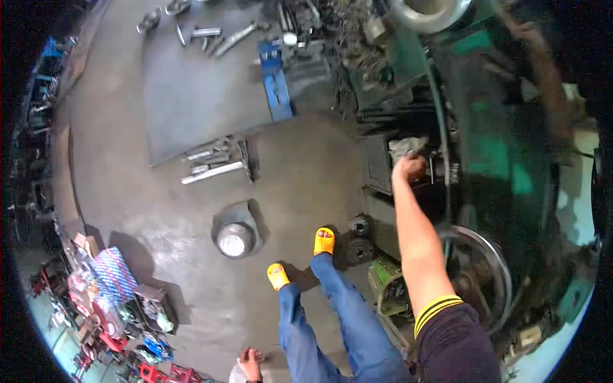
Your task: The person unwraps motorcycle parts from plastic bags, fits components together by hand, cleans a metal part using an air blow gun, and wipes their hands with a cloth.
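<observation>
My right hand [410, 167] reaches out to the dark machine on the right, fingers curled closed at its front. A crumpled whitish rag [407, 147] lies directly beyond the fingers and touches or nearly touches them. What the fingers grip is too small and blurred to name. Low in the picture, my left hand [251, 364] hangs beside my left leg with its fingers curled. A pale white thing [237, 374] shows next to that hand; whether the hand holds it is unclear.
A large green machine [485, 166] with a metal handwheel [501, 268] fills the right side. On the floor are a round metal piece [234, 240], steel tools [214, 169], a metal sheet [191, 96], a blue tool [276, 89] and a green can-like container [386, 284]. Clutter lines the lower left.
</observation>
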Tool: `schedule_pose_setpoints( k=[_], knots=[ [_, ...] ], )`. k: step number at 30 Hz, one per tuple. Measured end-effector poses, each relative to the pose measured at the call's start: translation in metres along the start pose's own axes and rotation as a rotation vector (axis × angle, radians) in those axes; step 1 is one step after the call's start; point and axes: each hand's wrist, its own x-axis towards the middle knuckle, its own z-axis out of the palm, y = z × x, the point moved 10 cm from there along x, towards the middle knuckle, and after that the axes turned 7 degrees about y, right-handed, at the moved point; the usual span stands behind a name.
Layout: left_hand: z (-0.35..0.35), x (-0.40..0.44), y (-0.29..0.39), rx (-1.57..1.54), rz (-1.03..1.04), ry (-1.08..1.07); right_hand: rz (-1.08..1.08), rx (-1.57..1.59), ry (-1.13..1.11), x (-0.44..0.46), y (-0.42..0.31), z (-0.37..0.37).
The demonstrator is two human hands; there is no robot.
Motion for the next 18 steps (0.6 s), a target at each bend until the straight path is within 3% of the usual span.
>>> schedule_pose_setpoints(
  k=[2,5,6,7,8,9,10,11,12,13,15,16,18],
  knots=[
    [0.013,0.000,0.044,-0.113,0.042,-0.019,-0.042,-0.039,0.018,-0.039,-0.007,-0.023],
    [0.073,-0.013,0.125,-0.176,0.072,-0.246,-0.145,0.158,-0.322,-0.157,-0.022,-0.082],
    [0.099,-0.026,0.160,-0.261,0.058,-0.315,-0.144,0.062,-0.597,-0.208,-0.023,-0.110],
    [0.124,-0.041,0.197,-0.347,0.046,-0.385,-0.195,0.070,-0.728,-0.258,-0.037,-0.165],
    [0.145,-0.056,0.233,-0.465,0.014,-0.431,-0.537,0.136,-0.388,-0.304,-0.032,-0.222],
    [0.156,-0.065,0.257,-0.585,-0.023,-0.478,-0.348,0.219,-0.683,-0.340,-0.036,-0.269],
    [0.173,-0.051,0.269,-0.673,-0.017,-0.610,-0.519,0.268,-0.948,-0.383,-0.030,-0.301],
    [0.179,-0.043,0.284,-0.752,-0.014,-0.741,-0.461,0.354,-1.145,-0.402,-0.067,-0.365],
    [0.153,-0.078,0.326,-0.670,0.171,-0.648,-0.212,0.351,-1.399,-0.423,-0.067,-0.394],
    [0.122,-0.139,0.373,-0.587,0.349,-0.543,-0.149,0.291,-1.373,-0.416,-0.056,-0.403],
    [0.084,-0.206,0.378,-0.632,0.201,-0.570,0.286,0.401,-1.140,-0.372,-0.061,-0.412],
    [0.062,-0.251,0.396,-0.336,0.589,-0.645,0.367,0.588,-1.173,-0.361,-0.107,-0.430],
    [0.008,-0.359,0.422,0.071,1.407,-0.456,0.577,0.876,-1.483,-0.389,-0.120,-0.411]
  ],
)
